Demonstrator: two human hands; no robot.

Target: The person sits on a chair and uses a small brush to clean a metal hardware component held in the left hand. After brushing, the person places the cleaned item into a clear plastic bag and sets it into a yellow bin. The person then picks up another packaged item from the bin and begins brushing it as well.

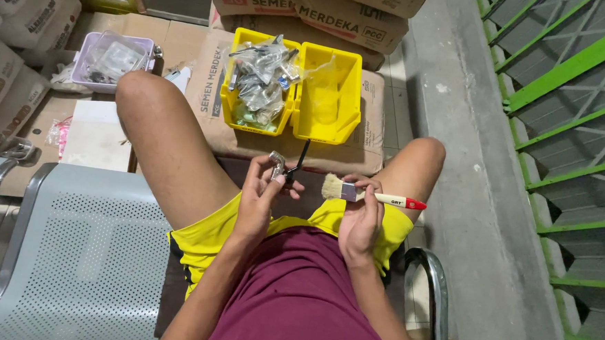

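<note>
While the metal fitting [276, 164] sits pinched in the left hand [260, 195], above the lap and between the knees, a thin black stick [299, 161] rises slantwise from the same fingers. The right hand [361, 218] is curled shut around a paintbrush [370, 194] at its ferrule. The brush's long axis lies almost level: bristles point left at the fitting, just beside it but apart, and the red-tipped handle points right. So the fitting lies left of the brush tip, in the left hand. Beyond the knees, two yellow bins [325, 126] rest on cement sacks [207, 82]; the left bin holds bagged metal parts [260, 81]. A grey perforated bench [84, 248] lies left.
</note>
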